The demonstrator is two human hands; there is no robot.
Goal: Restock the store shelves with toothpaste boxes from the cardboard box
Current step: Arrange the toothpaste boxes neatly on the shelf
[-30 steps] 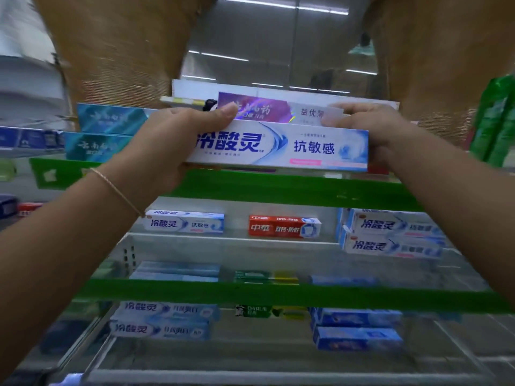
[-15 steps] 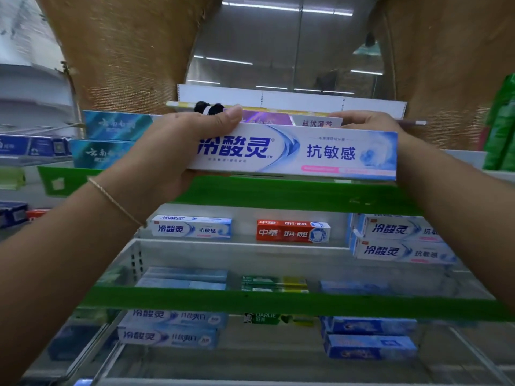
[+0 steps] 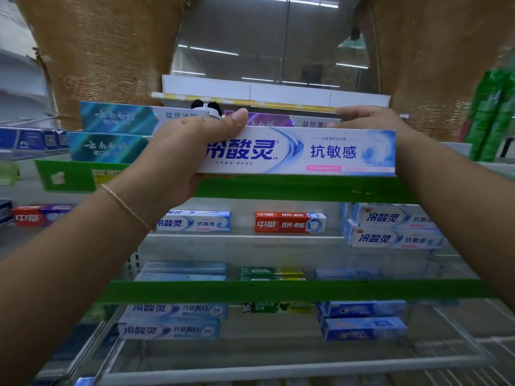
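Head-camera view: two bare forearms are being stretched forward from the lower corners toward a store shelving unit. A thin chain bracelet (image 3: 126,207) is being worn on the left wrist. A white-and-blue toothpaste box (image 3: 320,151) is being held level between both hands, its long printed face turned toward the camera, just above the green front strip of the upper shelf (image 3: 292,188). Its left end is being gripped by the left hand (image 3: 181,154), with the thumb laid along the top edge and the palm wrapped beneath. Its right end is being gripped by the right hand (image 3: 370,121), whose fingers are curled over the top rear edge while the wrist is passing behind the box's end.

Farther down, a second green strip (image 3: 278,291) is being crossed by both forearms; blue-and-white boxes (image 3: 170,320) are lying stacked on the wire shelf below it. On the middle shelf, a red toothpaste box (image 3: 289,222) is lying between a single white-and-blue box (image 3: 195,221) and a stack of two similar boxes (image 3: 395,229).

Behind the held box, teal boxes (image 3: 117,132) are stacked two high at the left and a purple box (image 3: 267,122) is partly hidden. Beyond, ceiling light strips (image 3: 211,51) are glowing.
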